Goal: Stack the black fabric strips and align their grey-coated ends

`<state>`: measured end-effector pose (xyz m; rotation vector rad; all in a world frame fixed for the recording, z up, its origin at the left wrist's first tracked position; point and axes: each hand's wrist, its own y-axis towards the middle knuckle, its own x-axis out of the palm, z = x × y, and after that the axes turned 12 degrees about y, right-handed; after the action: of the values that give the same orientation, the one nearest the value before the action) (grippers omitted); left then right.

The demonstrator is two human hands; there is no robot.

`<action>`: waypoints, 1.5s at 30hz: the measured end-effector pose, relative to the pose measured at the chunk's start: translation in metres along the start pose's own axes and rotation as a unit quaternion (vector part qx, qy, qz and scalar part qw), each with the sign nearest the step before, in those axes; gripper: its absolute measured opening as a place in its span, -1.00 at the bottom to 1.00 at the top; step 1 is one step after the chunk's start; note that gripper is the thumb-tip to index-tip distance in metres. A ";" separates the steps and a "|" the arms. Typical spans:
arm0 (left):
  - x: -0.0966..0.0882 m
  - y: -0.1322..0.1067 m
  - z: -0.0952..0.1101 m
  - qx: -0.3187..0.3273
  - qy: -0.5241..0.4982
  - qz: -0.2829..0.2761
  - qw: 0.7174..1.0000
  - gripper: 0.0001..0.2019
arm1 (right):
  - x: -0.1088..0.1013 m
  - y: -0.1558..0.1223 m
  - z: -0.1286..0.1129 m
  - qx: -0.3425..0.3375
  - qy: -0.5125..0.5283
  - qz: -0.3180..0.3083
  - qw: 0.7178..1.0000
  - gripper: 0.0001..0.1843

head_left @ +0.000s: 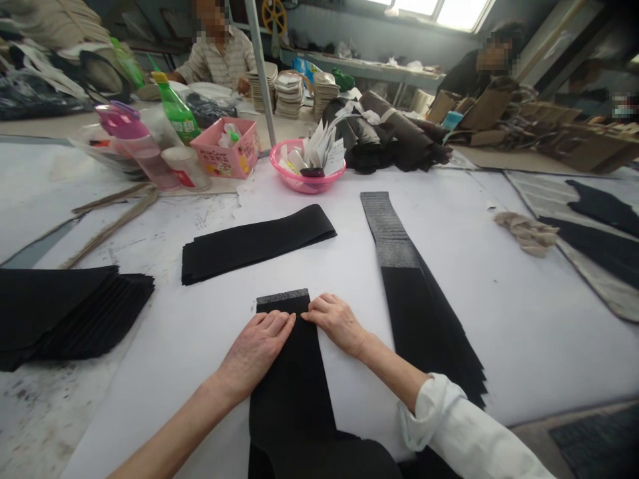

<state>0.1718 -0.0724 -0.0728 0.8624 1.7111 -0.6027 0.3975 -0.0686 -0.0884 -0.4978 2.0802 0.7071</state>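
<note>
A long black fabric strip (292, 392) lies lengthwise on the white table (200, 332) in front of me, its far end showing a grey band. My left hand (257, 349) rests flat on the strip's left side with fingers stretched out. My right hand (335, 322) presses on the strip's right edge near the far end, fingers bent slightly and lying on the cloth. The fingertips of both hands nearly meet. Neither hand grips anything.
Black strip stacks lie at the left (64, 313), ahead (252, 243) and right (414, 293). A pink bowl (305, 178), pink box (227, 150), green bottle (176, 106) and cups stand farther back. Two people sit beyond. A crumpled cloth (529, 233) lies right.
</note>
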 end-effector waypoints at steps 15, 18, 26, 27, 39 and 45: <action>-0.008 0.007 0.006 0.004 0.048 -0.009 0.999 -0.52 | -0.005 -0.007 0.000 0.001 0.004 -0.010 1.000 -0.79; -0.008 0.008 0.007 0.003 0.051 -0.005 0.999 -0.53 | -0.005 -0.012 0.003 0.031 0.039 0.008 0.999 -0.80; -0.010 0.009 0.008 -0.004 0.049 -0.010 0.999 -0.49 | -0.008 -0.019 0.002 0.049 0.030 0.002 0.998 -0.79; -0.010 0.010 0.008 -0.004 0.050 -0.010 0.999 -0.48 | -0.008 -0.020 0.001 0.051 0.030 0.001 0.998 -0.78; -0.015 0.015 0.010 -0.007 0.036 -0.029 0.999 -0.52 | -0.006 -0.024 -0.006 0.076 0.053 0.025 0.995 -0.71; -0.013 0.016 0.012 -0.013 0.027 -0.006 1.000 -0.56 | -0.010 -0.023 -0.011 0.051 0.015 -0.023 0.998 -0.67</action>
<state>0.1937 -0.0755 -0.0634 0.8573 1.7704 -0.5680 0.4097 -0.0916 -0.0819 -0.4991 2.1145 0.5671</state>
